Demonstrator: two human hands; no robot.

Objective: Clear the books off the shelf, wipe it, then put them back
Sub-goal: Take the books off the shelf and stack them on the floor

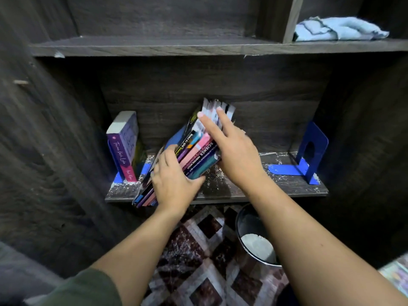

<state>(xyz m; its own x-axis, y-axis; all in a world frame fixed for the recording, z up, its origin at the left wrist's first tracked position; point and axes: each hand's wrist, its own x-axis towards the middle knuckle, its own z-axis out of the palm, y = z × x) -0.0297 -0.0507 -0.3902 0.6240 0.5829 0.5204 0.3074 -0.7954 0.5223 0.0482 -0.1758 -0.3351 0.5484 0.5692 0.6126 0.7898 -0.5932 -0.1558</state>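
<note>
A stack of several thin books [194, 149] leans tilted on the dusty dark wooden shelf [254, 188], its lower end jutting past the front edge. My left hand [174, 182] grips the stack's lower spines, thumb curled round the right side. My right hand [234, 149] lies over the stack's upper right side with fingers straight along the page tops. A thick purple book [123, 144] stands upright at the shelf's left end against a blue bookend [118, 175]. A pale blue cloth [337, 28] lies crumpled on the upper right shelf.
A second blue bookend [309, 155] stands at the shelf's right end, with white dust scattered around it. Below the shelf, a metal bucket [254, 235] holding something whitish sits on a brown patterned floor [198, 261]. Dark cabinet walls close in on both sides.
</note>
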